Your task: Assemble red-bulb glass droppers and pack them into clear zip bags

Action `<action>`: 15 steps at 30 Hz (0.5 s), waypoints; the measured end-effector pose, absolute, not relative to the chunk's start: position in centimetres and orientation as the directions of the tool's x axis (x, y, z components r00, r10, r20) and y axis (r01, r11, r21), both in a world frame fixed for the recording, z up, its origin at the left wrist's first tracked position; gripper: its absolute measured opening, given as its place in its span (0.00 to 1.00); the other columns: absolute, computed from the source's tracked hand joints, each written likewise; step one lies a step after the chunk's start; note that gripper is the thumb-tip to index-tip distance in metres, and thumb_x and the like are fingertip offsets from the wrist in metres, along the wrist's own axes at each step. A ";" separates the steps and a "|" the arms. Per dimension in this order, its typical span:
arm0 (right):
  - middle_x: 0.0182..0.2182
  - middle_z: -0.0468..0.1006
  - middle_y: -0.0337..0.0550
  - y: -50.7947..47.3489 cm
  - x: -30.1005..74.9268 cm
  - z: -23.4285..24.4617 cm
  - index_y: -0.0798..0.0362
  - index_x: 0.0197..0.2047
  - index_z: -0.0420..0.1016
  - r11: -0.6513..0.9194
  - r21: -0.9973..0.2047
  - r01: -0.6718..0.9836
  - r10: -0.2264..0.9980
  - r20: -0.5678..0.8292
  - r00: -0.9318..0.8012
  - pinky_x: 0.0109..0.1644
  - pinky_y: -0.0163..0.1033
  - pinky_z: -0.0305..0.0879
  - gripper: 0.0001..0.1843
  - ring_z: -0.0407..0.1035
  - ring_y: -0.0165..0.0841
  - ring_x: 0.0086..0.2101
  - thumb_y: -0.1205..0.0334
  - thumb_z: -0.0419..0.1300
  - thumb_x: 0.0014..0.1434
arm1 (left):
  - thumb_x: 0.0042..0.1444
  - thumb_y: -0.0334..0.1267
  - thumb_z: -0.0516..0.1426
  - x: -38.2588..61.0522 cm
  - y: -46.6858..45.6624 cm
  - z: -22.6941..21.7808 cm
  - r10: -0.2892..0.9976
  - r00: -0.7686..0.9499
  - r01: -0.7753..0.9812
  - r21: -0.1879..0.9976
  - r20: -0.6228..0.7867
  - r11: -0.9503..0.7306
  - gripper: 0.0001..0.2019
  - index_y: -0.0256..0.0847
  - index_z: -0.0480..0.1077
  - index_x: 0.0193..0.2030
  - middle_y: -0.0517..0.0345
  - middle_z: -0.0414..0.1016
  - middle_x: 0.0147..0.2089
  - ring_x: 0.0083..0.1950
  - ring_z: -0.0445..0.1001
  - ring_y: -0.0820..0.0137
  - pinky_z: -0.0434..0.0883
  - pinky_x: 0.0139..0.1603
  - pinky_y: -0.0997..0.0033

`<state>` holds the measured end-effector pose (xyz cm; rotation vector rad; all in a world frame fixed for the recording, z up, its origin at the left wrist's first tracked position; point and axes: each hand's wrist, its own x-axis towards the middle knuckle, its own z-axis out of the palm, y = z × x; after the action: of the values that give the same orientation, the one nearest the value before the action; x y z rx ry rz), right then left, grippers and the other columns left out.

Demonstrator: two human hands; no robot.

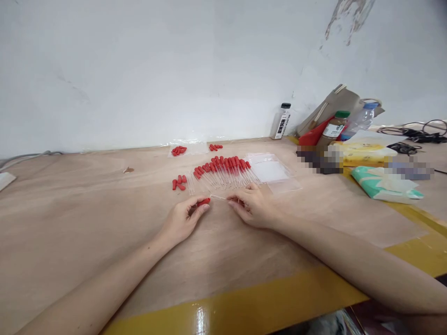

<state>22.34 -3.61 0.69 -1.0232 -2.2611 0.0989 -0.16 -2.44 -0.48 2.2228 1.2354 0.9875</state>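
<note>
My left hand point(186, 215) pinches a red rubber bulb point(204, 202) between thumb and fingers. A thin clear dropper tube point(218, 197) spans the gap from the bulb's end to my right hand point(252, 204), whose thumb and fingers close on the tube's other end. Whether the tube sits inside the bulb I cannot tell. Just beyond my hands lies a fanned row of droppers with red bulbs point(226, 165), their clear stems toward me. Several loose red bulbs point(179, 183) rest left of the row, beside some bare clear tubes point(190, 183).
More red bulbs point(179, 150) lie on a clear bag near the wall, with others point(215, 147) beside it. Clear plastic bags point(274, 170) are right of the row. Bottles point(281, 122), a tissue pack point(380, 184) and black cables point(412, 135) occupy the right side. Yellow tape point(223, 309) covers the table's front edge.
</note>
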 end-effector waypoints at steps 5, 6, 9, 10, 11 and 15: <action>0.29 0.75 0.40 -3.7 22.0 0.6 0.54 0.39 0.69 0.704 -0.303 0.643 0.689 0.513 -0.512 0.42 0.38 0.48 0.09 0.65 0.27 0.27 0.63 0.49 0.59 | 0.56 0.44 0.52 0.0 -2.9 0.1 0.849 0.372 0.566 0.633 0.375 -0.528 0.13 0.42 0.71 0.42 0.58 0.76 0.38 0.36 0.73 0.69 0.69 0.36 0.71; 0.28 0.75 0.39 -3.7 22.0 0.5 0.54 0.38 0.68 0.703 -0.307 0.642 0.690 0.514 -0.510 0.42 0.38 0.48 0.09 0.65 0.26 0.27 0.63 0.49 0.59 | 0.56 0.44 0.52 0.0 -2.9 0.1 0.847 0.371 0.558 0.637 0.381 -0.532 0.12 0.42 0.71 0.42 0.59 0.76 0.38 0.36 0.73 0.69 0.69 0.36 0.72; 0.28 0.75 0.39 -3.8 22.0 0.5 0.54 0.38 0.68 0.695 -0.322 0.643 0.697 0.518 -0.495 0.42 0.38 0.48 0.09 0.64 0.26 0.26 0.62 0.48 0.59 | 0.56 0.44 0.51 0.0 -2.9 0.1 0.845 0.371 0.551 0.641 0.385 -0.534 0.12 0.42 0.71 0.41 0.58 0.76 0.39 0.37 0.73 0.69 0.69 0.37 0.72; 0.28 0.75 0.39 -3.8 22.0 0.5 0.54 0.38 0.68 0.691 -0.324 0.646 0.701 0.516 -0.492 0.42 0.38 0.48 0.10 0.64 0.26 0.26 0.62 0.48 0.59 | 0.56 0.44 0.51 0.0 -2.8 0.1 0.846 0.368 0.554 0.640 0.386 -0.532 0.12 0.41 0.71 0.41 0.58 0.76 0.39 0.37 0.73 0.69 0.69 0.37 0.71; 0.28 0.75 0.39 -3.8 22.0 0.5 0.54 0.38 0.69 0.689 -0.323 0.648 0.704 0.510 -0.494 0.42 0.38 0.48 0.10 0.64 0.26 0.26 0.62 0.48 0.60 | 0.56 0.44 0.51 0.0 -2.8 0.0 0.847 0.363 0.554 0.640 0.389 -0.532 0.12 0.41 0.71 0.41 0.58 0.76 0.39 0.37 0.73 0.69 0.70 0.37 0.71; 0.28 0.75 0.39 -3.8 22.1 0.5 0.53 0.37 0.70 0.701 -0.301 0.647 0.697 0.483 -0.530 0.41 0.38 0.47 0.11 0.63 0.27 0.26 0.62 0.48 0.60 | 0.56 0.43 0.52 -0.1 -2.7 -0.2 0.831 0.359 0.552 0.621 0.424 -0.556 0.12 0.41 0.71 0.40 0.58 0.76 0.37 0.36 0.73 0.69 0.70 0.37 0.72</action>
<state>22.11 -3.83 0.51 -1.0235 -2.3252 0.1125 -0.13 -2.73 -0.25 2.2538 1.2122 1.0310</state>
